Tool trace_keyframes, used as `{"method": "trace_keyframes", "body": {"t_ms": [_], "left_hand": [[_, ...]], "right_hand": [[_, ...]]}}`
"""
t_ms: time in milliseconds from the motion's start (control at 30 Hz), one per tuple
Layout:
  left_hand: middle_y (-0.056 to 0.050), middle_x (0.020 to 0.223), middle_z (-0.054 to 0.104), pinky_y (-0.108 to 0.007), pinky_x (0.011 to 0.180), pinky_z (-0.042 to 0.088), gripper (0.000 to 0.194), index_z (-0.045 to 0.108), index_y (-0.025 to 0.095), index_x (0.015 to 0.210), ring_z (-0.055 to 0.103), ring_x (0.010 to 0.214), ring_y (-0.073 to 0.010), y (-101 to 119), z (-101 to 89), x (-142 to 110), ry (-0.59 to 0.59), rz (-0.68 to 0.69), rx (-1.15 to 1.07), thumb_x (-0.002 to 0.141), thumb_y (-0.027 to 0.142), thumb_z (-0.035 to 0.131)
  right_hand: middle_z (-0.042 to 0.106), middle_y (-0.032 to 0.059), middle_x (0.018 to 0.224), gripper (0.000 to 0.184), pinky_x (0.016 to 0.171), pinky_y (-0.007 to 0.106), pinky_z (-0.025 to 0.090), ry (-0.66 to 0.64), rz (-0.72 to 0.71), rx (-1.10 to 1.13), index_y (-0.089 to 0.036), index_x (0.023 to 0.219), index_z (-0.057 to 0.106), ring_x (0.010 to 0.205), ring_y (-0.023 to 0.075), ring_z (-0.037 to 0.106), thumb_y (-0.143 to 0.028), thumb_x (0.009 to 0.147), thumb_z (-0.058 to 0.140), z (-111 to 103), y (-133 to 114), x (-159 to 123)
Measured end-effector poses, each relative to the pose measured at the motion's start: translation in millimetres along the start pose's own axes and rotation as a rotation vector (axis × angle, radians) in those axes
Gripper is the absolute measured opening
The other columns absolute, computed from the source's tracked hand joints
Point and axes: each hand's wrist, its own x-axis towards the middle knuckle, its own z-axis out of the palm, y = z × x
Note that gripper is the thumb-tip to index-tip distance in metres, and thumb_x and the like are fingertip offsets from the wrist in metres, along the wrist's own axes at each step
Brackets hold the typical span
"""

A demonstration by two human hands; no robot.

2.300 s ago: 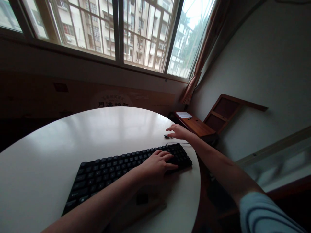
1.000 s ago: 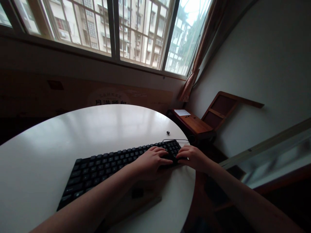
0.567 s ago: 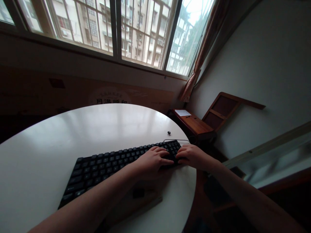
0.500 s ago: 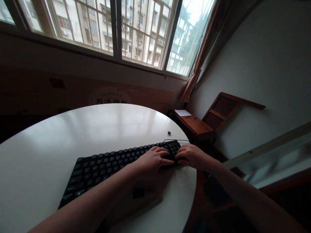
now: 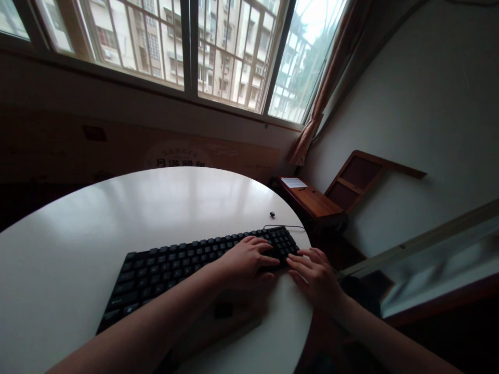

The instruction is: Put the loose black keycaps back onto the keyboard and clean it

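Observation:
A black computer keyboard (image 5: 167,266) lies at a slant on the round white table (image 5: 128,208). My left hand (image 5: 249,259) rests over its right part, fingers apart and reaching toward the number pad, holding nothing. At the keyboard's right end is my right hand (image 5: 314,275), with its fingers stretched out and spread; the fingertips are at the keyboard's lower right corner. My left forearm covers some of the lower rows of keys. Behind the number pad runs a thin black cable (image 5: 284,226).
A tiny black object (image 5: 272,214) sits beyond the keyboard. Right of the table stands a low wooden bench (image 5: 319,200) with a white sheet of paper (image 5: 293,183) on it. A printed brown cardboard panel (image 5: 234,150) is under the barred window (image 5: 234,57).
My right hand has moved down and slightly right, and its fingers have spread out flatter at the keyboard's corner. The left hand stays in nearly the same place.

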Motion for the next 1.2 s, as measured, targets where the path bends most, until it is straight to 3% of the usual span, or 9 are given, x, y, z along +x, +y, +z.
{"method": "trace_keyframes", "body": {"t_ms": [133, 367, 533, 700, 800, 900, 967, 1067, 1200], "left_hand": [[-0.008, 0.133, 0.062, -0.05, 0.107, 0.036, 0.039, 0.066, 0.034, 0.127, 0.052, 0.127, -0.0322, 1.0, -1.8, 0.5, -0.012, -0.004, 0.004, 0.09, 0.046, 0.065], [-0.007, 0.131, 0.063, -0.05, 0.107, 0.037, 0.04, 0.066, 0.034, 0.127, 0.052, 0.126, -0.0319, 2.2, -3.0, 0.9, -0.006, -0.006, -0.001, 0.089, 0.045, 0.066], [-0.008, 0.132, 0.062, -0.049, 0.107, 0.038, 0.038, 0.067, 0.034, 0.125, 0.054, 0.125, -0.0313, 2.4, -3.3, 0.2, 0.0, -0.014, 0.004, 0.09, 0.048, 0.065], [-0.008, 0.131, 0.062, -0.049, 0.106, 0.038, 0.038, 0.066, 0.034, 0.126, 0.054, 0.124, -0.0305, 2.4, -3.7, 0.1, 0.006, -0.008, 0.003, 0.09, 0.047, 0.065], [-0.006, 0.129, 0.063, -0.049, 0.107, 0.037, 0.039, 0.066, 0.035, 0.126, 0.054, 0.124, -0.0306, 1.5, -3.3, 0.6, -0.002, -0.016, -0.006, 0.088, 0.045, 0.067], [-0.006, 0.131, 0.062, -0.048, 0.107, 0.037, 0.038, 0.066, 0.035, 0.125, 0.053, 0.125, -0.0304, 0.7, -3.3, 1.1, -0.007, -0.011, -0.012, 0.088, 0.041, 0.069], [-0.006, 0.132, 0.062, -0.048, 0.107, 0.038, 0.037, 0.066, 0.035, 0.125, 0.054, 0.125, -0.0301, 0.3, -3.4, 1.1, -0.014, -0.009, -0.012, 0.088, 0.038, 0.068], [-0.006, 0.132, 0.062, -0.047, 0.106, 0.037, 0.037, 0.066, 0.035, 0.125, 0.054, 0.125, -0.0295, -0.3, -2.7, 0.3, -0.011, -0.012, -0.016, 0.088, 0.035, 0.068], [-0.007, 0.132, 0.062, -0.048, 0.106, 0.038, 0.036, 0.066, 0.034, 0.125, 0.054, 0.124, -0.0298, -0.8, -1.4, -0.6, -0.011, -0.019, -0.02, 0.088, 0.035, 0.067]], "right_hand": [[0.069, 0.005, 0.122, 0.031, 0.115, 0.049, 0.025, -0.043, 0.016, -0.025, -0.021, 0.122, 0.068, 0.124, 0.0252, 0.054, -0.034, 0.098, 0.053, -5.0, -3.9, -4.1], [0.046, 0.0079, 0.149, 0.034, 0.116, 0.053, 0.027, -0.047, 0.083, -0.089, -0.025, 0.124, 0.068, 0.141, 0.0298, 0.038, -0.036, 0.097, 0.05, -2.2, -0.2, -3.3], [0.045, 0.0093, 0.15, 0.032, 0.117, 0.057, 0.023, -0.096, 0.059, -0.093, -0.025, 0.121, 0.07, 0.144, 0.0319, 0.033, -0.037, 0.096, 0.053, -3.7, 2.2, 0.5], [0.046, 0.0052, 0.15, 0.026, 0.116, 0.061, 0.021, -0.212, -0.026, -0.02, -0.03, 0.112, 0.074, 0.145, 0.0333, 0.032, -0.038, 0.094, 0.057, -22.4, 12.5, 22.6], [0.046, 0.0058, 0.15, 0.03, 0.117, 0.058, 0.022, -0.178, -0.019, 0.013, -0.028, 0.121, 0.07, 0.143, 0.0311, 0.035, -0.035, 0.096, 0.055, -21.4, 35.4, 50.9], [0.057, 0.0071, 0.139, 0.029, 0.117, 0.052, 0.029, -0.133, 0.155, 0.116, -0.025, 0.116, 0.072, 0.136, 0.0277, 0.045, -0.029, 0.097, 0.051, 2.7, 74.3, 87.9], [0.065, 0.0096, 0.126, 0.029, 0.114, 0.049, 0.035, -0.236, 0.307, 0.274, -0.021, 0.117, 0.072, 0.127, 0.0263, 0.054, -0.025, 0.095, 0.054, 28.4, 101.7, 111.0], [0.07, 0.0096, 0.115, 0.035, 0.093, 0.035, 0.054, -0.344, 0.345, 0.365, -0.019, 0.126, 0.066, 0.099, 0.0189, 0.068, -0.023, 0.091, 0.059, 66.5, 131.4, 135.4], [0.073, 0.0065, 0.105, 0.047, 0.073, 0.023, 0.056, -0.436, 0.336, 0.42, -0.018, 0.132, 0.062, 0.077, 0.0122, 0.069, -0.024, 0.086, 0.068, 97.3, 144.0, 149.7]]}}
